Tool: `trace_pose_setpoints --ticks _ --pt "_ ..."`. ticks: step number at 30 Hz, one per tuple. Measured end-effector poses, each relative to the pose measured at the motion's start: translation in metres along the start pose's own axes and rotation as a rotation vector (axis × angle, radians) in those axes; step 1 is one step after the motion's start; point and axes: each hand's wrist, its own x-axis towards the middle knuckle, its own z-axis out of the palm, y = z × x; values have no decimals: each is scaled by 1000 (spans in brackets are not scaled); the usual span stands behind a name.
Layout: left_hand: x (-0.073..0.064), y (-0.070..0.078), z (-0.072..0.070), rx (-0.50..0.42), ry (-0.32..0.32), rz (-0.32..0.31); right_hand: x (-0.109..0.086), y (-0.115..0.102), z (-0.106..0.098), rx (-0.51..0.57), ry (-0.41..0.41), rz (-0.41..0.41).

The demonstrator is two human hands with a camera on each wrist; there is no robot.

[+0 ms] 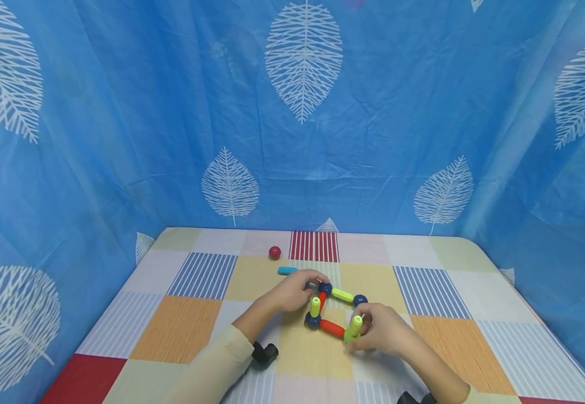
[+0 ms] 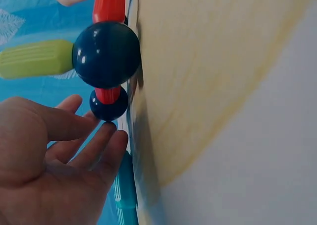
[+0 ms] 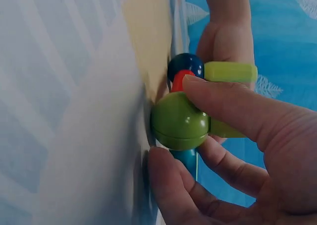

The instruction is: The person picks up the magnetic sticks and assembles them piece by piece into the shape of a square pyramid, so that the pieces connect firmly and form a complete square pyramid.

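A toy frame of balls and rods lies on the patterned cloth. My left hand (image 1: 294, 290) holds its far-left dark blue ball (image 1: 325, 288) at the fingertips; the exact contact is partly hidden. At the near-right corner, my right hand (image 1: 383, 330) pinches a green ball (image 3: 181, 121), thumb on its upper side. Yellow-green rods stand upright on the green ball and on the near-left dark blue ball (image 2: 106, 54). A red rod (image 1: 332, 328) joins these two. Along the far side a yellow-green rod (image 1: 342, 295) reaches another dark blue ball (image 1: 360, 300). Beside my right fingers shows a teal rod (image 3: 185, 159).
A loose red ball (image 1: 274, 252) sits toward the back of the table. In front of it lies a light blue rod (image 1: 287, 270), left of the frame. Blue leaf-print curtains (image 1: 363, 185) enclose the back and sides.
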Motion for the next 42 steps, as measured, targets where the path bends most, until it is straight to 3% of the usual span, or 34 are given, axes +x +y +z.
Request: trace_pose_setpoints --ticks 3,12,21,34,42 --pt "-1 1 -2 -10 7 -3 3 4 -3 -10 24 -5" --pt "-11 -4 -13 -10 15 -32 16 24 -20 92 38 -16" --pt "-27 -12 -17 -69 -17 -120 29 34 -24 181 57 -43" --pt "-30 -17 -23 -116 -31 -89 36 40 -24 309 19 29" --pt "-31 -17 -24 -112 -51 -70 37 38 -25 331 -1 19"
